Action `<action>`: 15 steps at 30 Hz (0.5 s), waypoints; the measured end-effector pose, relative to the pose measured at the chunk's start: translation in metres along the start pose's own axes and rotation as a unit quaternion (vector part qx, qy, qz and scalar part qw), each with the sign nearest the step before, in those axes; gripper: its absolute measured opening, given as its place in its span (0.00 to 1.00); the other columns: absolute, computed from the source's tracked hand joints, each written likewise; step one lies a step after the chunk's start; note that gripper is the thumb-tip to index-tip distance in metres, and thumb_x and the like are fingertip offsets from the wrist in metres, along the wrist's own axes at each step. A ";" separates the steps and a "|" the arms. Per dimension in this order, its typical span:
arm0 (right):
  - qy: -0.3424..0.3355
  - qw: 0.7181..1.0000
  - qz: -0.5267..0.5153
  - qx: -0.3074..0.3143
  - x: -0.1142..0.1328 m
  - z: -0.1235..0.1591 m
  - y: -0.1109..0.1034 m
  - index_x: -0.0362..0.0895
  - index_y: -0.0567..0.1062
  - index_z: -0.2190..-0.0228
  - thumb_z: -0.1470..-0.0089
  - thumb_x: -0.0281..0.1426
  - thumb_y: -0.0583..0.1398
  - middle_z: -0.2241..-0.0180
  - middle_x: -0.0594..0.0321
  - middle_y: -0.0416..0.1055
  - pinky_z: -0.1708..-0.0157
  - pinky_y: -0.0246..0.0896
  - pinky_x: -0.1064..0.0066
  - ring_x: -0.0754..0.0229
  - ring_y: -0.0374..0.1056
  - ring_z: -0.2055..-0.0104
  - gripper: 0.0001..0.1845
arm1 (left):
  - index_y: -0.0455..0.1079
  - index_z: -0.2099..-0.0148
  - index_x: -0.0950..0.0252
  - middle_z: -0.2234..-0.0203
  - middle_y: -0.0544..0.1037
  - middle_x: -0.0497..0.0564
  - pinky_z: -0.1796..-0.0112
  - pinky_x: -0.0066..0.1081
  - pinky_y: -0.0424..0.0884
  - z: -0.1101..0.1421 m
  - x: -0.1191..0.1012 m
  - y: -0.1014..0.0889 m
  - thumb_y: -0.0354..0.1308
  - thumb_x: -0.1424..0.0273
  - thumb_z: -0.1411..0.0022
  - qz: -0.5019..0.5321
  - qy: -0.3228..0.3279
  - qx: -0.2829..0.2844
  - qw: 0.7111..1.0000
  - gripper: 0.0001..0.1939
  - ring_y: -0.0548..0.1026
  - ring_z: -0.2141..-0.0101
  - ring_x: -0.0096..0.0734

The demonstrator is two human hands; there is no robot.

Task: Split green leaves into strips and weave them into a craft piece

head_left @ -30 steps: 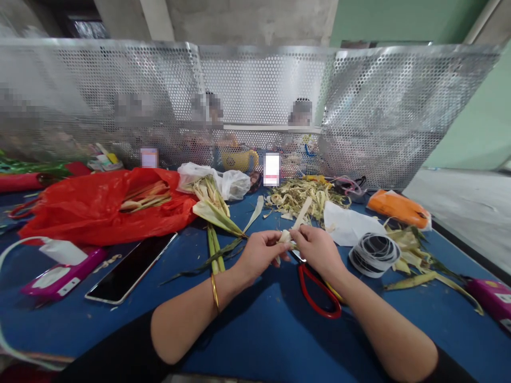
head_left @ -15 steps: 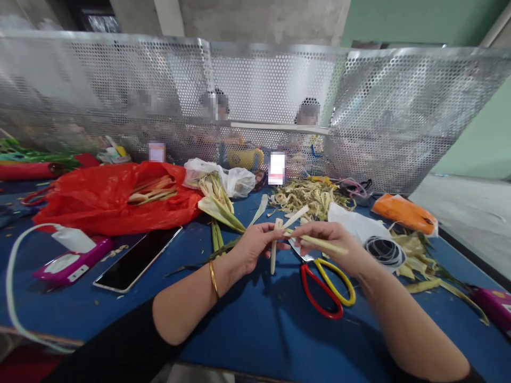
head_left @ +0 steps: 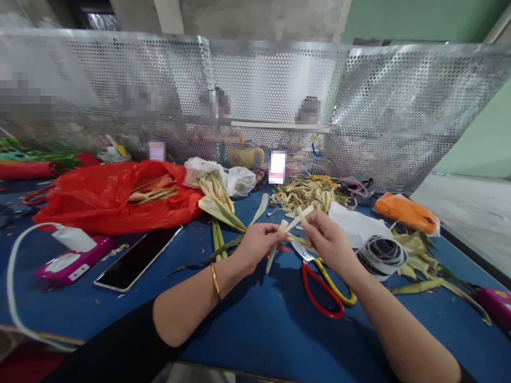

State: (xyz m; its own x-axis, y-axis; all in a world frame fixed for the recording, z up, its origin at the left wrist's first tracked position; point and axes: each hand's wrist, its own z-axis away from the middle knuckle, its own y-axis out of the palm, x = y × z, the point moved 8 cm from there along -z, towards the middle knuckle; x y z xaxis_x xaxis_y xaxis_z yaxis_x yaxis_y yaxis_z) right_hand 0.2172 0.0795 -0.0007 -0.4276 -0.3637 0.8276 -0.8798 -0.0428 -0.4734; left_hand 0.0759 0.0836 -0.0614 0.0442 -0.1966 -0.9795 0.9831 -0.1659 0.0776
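Pale, flat plant-leaf strips (head_left: 294, 219) cross one another between my two hands, above the middle of the blue table. My left hand (head_left: 261, 244) is closed, its thumb and fingers pinching the strips where they cross; one end hangs down below the fingers. My right hand (head_left: 325, 234) is closed around a strip end, thumb against fingers, just right of the crossing. Underneath lies a pair of scissors (head_left: 323, 290) with one red and one yellow handle loop, its blades partly hidden by the strips and my right hand.
A red plastic bag (head_left: 96, 197) of leaf strips, a phone (head_left: 139, 259) and a purple power strip (head_left: 75, 260) lie left. Leaf scraps (head_left: 303, 194) pile up behind my hands. A coil of wire (head_left: 382, 255) and an orange packet (head_left: 407, 213) lie right. A perforated metal screen (head_left: 271, 80) stands behind.
My right hand has moved up and slightly back, from the strip pointing right to the strip end pointing up. My left hand keeps its pinch, and the hanging end now tilts left.
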 end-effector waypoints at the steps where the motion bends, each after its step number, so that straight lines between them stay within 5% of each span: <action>1: 0.001 1.000 0.026 -0.004 -0.001 0.000 -0.001 0.45 0.64 0.76 0.42 0.40 0.53 0.84 0.71 0.60 0.78 0.48 0.74 0.66 0.53 0.81 0.15 | 0.74 0.65 0.68 0.72 0.80 0.53 0.86 0.18 0.52 0.000 0.000 0.000 0.61 0.70 0.44 -0.002 -0.001 -0.001 1.000 0.06 0.77 0.76 0.26; 10: 0.001 0.972 0.200 0.121 -0.016 0.000 0.016 0.44 0.64 0.82 0.46 0.34 0.53 0.79 0.67 0.62 0.75 0.47 0.74 0.65 0.58 0.74 0.15 | 0.74 0.65 0.69 0.81 0.77 0.50 0.85 0.19 0.53 0.001 0.004 0.001 0.60 0.73 0.44 -0.022 -0.012 -0.003 1.000 0.05 0.74 0.81 0.24; 15: 0.003 0.966 0.223 0.133 -0.016 0.001 0.018 0.44 0.68 0.81 0.46 0.31 0.54 0.78 0.66 0.65 0.75 0.48 0.74 0.64 0.59 0.74 0.13 | 0.76 0.66 0.69 0.83 0.76 0.50 0.84 0.20 0.54 0.004 0.002 0.001 0.60 0.74 0.44 -0.044 -0.012 -0.013 0.999 0.04 0.74 0.81 0.25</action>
State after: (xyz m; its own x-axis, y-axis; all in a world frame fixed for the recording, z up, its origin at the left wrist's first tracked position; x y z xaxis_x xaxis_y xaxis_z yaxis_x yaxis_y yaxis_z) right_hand 0.2081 0.0831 -0.0226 -0.7540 -0.3951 0.5247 -0.5235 -0.1211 -0.8434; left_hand 0.0767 0.0796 -0.0624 -0.0457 -0.2052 -0.9777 0.9874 -0.1580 -0.0130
